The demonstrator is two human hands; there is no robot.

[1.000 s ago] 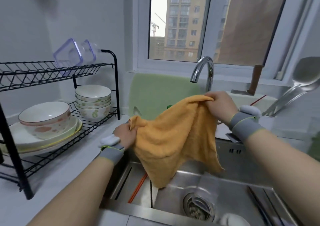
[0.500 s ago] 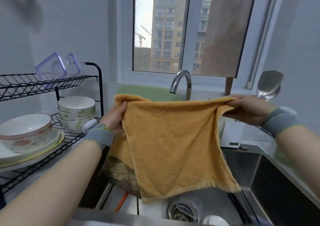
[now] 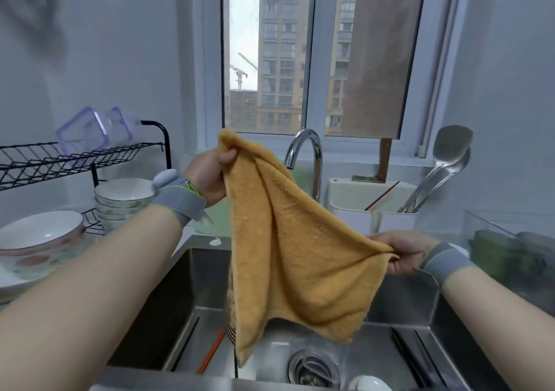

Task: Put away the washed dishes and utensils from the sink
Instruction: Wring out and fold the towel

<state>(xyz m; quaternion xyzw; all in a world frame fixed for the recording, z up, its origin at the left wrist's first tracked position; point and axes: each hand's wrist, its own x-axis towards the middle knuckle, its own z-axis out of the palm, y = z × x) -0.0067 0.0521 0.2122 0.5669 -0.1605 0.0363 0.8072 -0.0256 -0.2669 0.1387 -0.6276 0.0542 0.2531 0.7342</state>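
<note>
An orange towel (image 3: 288, 258) hangs over the steel sink (image 3: 198, 270). My left hand (image 3: 210, 171) grips its top corner, raised beside the faucet (image 3: 303, 150). My right hand (image 3: 402, 252) pinches another corner lower down at the right. In the sink bottom lie an orange chopstick (image 3: 211, 351), a dark chopstick (image 3: 184, 342) and more dark chopsticks (image 3: 417, 357) at the right. A white dish (image 3: 369, 384) shows at the bottom edge near the drain (image 3: 312, 369).
A black two-tier wire rack (image 3: 42, 162) stands at left with a clear container (image 3: 90, 132) on top, stacked bowls (image 3: 123, 198) and a bowl on plates (image 3: 39, 237) below. A white utensil holder (image 3: 354, 201) holds a cleaver (image 3: 383, 162) and ladles (image 3: 444, 162).
My left hand has lifted its corner of the towel up beside the faucet, and my right hand has dropped its corner lower, so the towel now hangs slanted instead of spread level.
</note>
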